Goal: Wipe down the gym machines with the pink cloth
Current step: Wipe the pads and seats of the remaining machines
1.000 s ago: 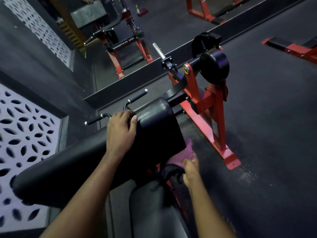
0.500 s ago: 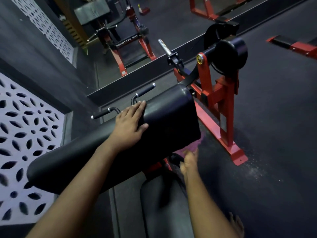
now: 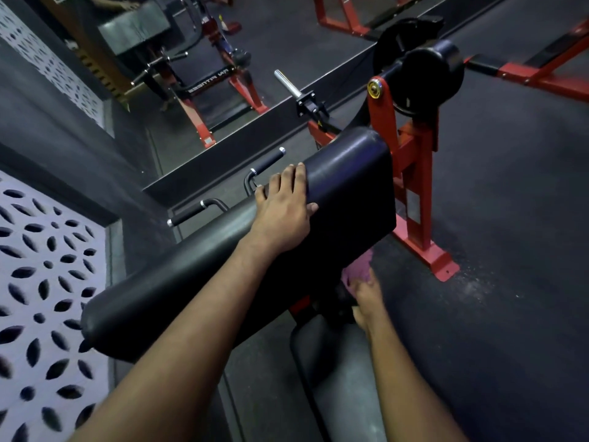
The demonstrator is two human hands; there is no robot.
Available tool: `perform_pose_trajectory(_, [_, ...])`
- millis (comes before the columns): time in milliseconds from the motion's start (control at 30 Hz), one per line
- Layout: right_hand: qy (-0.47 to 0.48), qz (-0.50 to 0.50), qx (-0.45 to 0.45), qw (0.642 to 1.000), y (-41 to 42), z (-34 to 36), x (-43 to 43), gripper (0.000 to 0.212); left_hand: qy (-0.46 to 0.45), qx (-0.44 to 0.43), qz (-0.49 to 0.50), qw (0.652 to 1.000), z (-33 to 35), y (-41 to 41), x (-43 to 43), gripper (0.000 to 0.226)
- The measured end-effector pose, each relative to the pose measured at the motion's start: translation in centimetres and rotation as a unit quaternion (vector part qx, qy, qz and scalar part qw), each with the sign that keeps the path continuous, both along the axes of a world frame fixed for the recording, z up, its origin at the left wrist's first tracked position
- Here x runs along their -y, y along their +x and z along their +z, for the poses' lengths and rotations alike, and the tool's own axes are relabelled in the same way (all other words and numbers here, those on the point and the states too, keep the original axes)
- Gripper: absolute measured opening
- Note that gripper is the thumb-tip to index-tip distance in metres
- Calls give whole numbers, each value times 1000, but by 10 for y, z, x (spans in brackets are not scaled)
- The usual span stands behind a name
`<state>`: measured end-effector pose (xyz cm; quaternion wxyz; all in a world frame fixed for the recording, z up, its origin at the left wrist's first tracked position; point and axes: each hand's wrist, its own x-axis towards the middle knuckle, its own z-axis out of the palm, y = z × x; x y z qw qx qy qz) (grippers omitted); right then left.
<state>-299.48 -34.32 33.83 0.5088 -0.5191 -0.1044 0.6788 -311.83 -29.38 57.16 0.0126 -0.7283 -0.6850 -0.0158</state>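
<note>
Pink cloth [image 3: 358,267]: bunched low at the right end of the black arm pad [image 3: 347,186], just below the pad's lower edge and above the dark rubber floor [image 3: 516,250]; only a small crumpled patch shows, the rest hidden by the pad. My right hand [image 3: 368,296] lies directly under the cloth and touches it with the fingertips pointing up into the fabric; the hand is blurred, so I cannot tell whether the fingers pinch the cloth or merely press it against the machine. Below that wrist, the black seat pad [image 3: 338,381] runs toward me. My left hand [image 3: 282,215] is well apart from the cloth, up on top of the arm pad: palm down, fingers extended and relaxed over the far upper edge, thumb spread to the right on the vinyl, holding nothing. Just beyond those fingers stand two black grip handles [image 3: 269,161] with chrome collars. To the right of the pad rises the red frame [image 3: 414,173], bolted to the floor, carrying a round black roller [image 3: 430,74] at its top and a chrome weight peg [image 3: 286,82] to its left. A wall mirror [image 3: 287,36] behind reflects further red equipment; a white perforated panel [image 3: 41,282] fills the left edge.
</note>
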Motion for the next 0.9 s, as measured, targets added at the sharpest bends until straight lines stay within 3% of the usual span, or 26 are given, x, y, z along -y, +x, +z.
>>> perform_pose_trajectory(167, [17, -77, 25, 997, 16, 13, -38, 29, 2, -5, 1, 1000, -1, 1, 0, 78])
perform_pose_trajectory(233, [-16, -36, 26, 999, 2, -2, -42, 29, -1, -6, 6, 1000, -2, 2, 0, 78])
perform_pose_trajectory(333, [7, 41, 41, 998, -1, -12, -11, 24, 1, -8, 7, 1000, -4, 1, 1, 78])
perform_pose_trajectory(467, [21, -21, 40, 999, 28, -9, -30, 29, 11, -2, 3, 1000, -4, 1, 1, 77])
perform_pose_trajectory(533, [11, -50, 8, 999, 22, -12, -46, 22, 13, 0, 5, 1000, -4, 2, 2, 77])
perform_pose_trajectory(733, [33, 48, -47, 997, -19, 1, 8, 25, 4, 27, 9, 1000, 1, 1, 3, 79])
perform_pose_trajectory(900, [14, -32, 32, 999, -14, -7, -21, 13, 35, 64, 15, 997, 6, -16, 26, 75])
